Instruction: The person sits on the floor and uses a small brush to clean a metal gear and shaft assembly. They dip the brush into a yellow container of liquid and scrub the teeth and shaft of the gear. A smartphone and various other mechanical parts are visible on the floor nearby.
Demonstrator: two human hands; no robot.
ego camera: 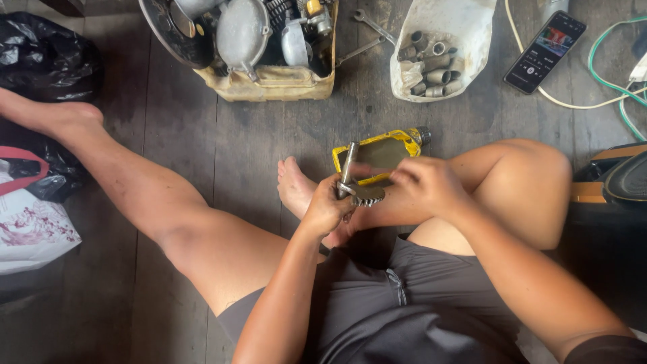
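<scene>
I sit on a dark wooden floor with my legs spread. My left hand [327, 205] grips a metal shaft [348, 164] that carries a toothed gear [367, 194] at its lower end. The shaft points up and away from me. My right hand [421, 185] rests its fingers on the gear from the right side. Just beyond both hands lies a cut-open yellow oil can [381, 152] used as a tray, on the floor by my foot.
A cut yellowish container [273, 81] full of metal engine parts stands at the top centre. A white sack [441, 40] of sockets lies to its right, with wrenches [369, 27] between. A phone [546, 50], cables [610, 84] and black bags [44, 61] ring the floor.
</scene>
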